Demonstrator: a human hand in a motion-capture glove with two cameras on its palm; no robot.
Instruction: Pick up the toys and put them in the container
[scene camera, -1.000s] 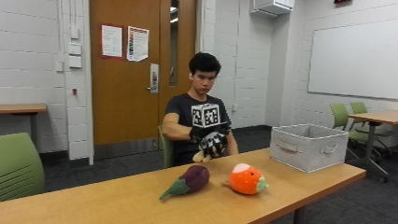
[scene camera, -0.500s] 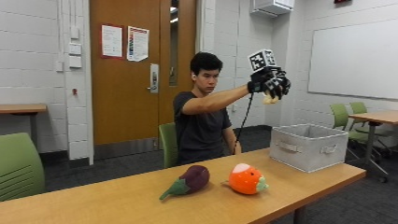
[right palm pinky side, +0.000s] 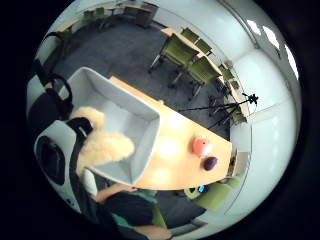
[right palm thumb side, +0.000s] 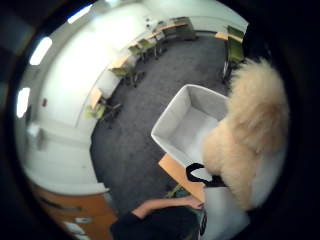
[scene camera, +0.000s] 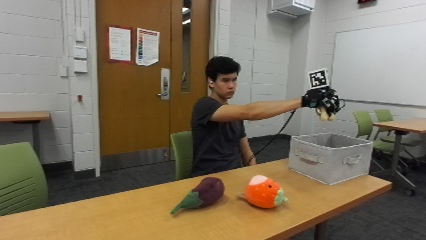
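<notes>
My gloved right hand (scene camera: 321, 99) is stretched out high above the grey fabric container (scene camera: 331, 156) at the table's right end. It grips a cream fluffy toy (scene camera: 325, 115), which peeks out below the fingers. That fluffy toy (right palm thumb side: 245, 135) fills the palm views close up, with the open, empty container (right palm pinky side: 115, 120) beneath it. A purple eggplant toy (scene camera: 203, 193) and an orange round toy (scene camera: 263, 191) lie on the wooden table (scene camera: 133, 215) in front of the person.
The person's bare left arm hangs down behind the table. Green chairs (scene camera: 20, 177) stand at the left and behind the person, with more chairs and a table (scene camera: 399, 125) at the far right.
The right hand rose from the table by the person's chest, swung out to the right, and now hangs over the container with the fluffy toy in it.
</notes>
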